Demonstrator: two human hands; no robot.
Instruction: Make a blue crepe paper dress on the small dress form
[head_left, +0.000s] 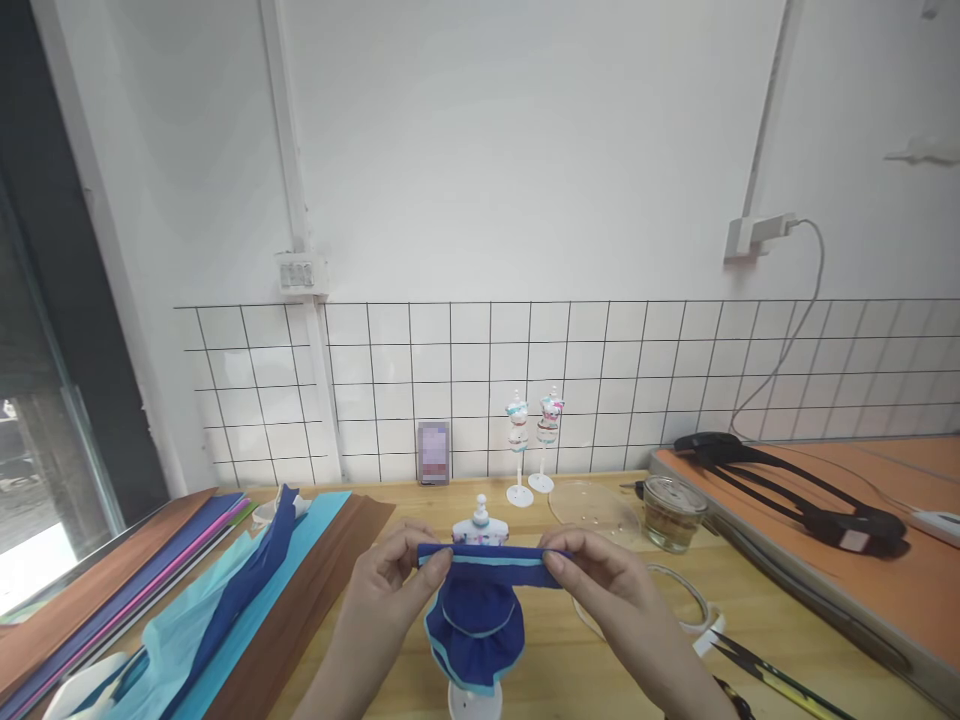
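A navy fabric strip [491, 568] with a light blue band along it is stretched level between my two hands. My left hand [394, 580] pinches its left end between thumb and fingers. At the right end, my right hand [596, 575] grips it the same way. Just behind the strip stands a small white mannequin [480, 528], its middle hidden by the fabric. A ruffled navy doll skirt [476, 630] with light blue trim hangs on the mannequin below the strip. The mannequin's white base [474, 702] shows under the skirt.
Fabric sheets [300, 590] in brown, blue and turquoise lie at the left. Two small mannequins [517, 440] stand near the tiled wall. To the right are a glass jar [673, 512], scissors [776, 675], a ring of cord [686, 590] and a black strapped device [795, 490] on an orange surface.
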